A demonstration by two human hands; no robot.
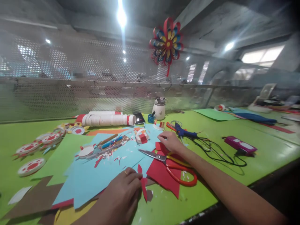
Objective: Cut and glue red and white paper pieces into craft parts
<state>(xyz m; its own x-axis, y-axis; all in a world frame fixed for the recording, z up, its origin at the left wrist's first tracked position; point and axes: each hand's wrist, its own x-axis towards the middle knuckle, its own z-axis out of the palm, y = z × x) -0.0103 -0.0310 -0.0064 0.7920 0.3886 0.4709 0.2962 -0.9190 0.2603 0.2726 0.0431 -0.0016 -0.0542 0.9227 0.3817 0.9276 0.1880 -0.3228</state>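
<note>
My left hand [124, 190] is closed at the front of the table, its fingertips pinching a pointed red paper cutout [144, 187]. My right hand [172, 142] reaches forward over the blue paper [93, 176], fingers curled together; whatever they may hold is hidden. Beneath my right forearm lie scissors [161, 157] with red-orange handles, partly opened, on red paper [161, 175]. Just beyond my right fingers stands a small white paper piece [159, 125] with red and yellow bits. A white and red paper ring [142, 136] is to their left.
A blue glue gun [185, 131] and its black cable lie at right, near a purple power strip [240, 145]. White paper rolls [107, 120], a bottle [159, 108] and a blue jar [151, 118] stand at the back. Several red-spotted white discs [31, 166] are at left.
</note>
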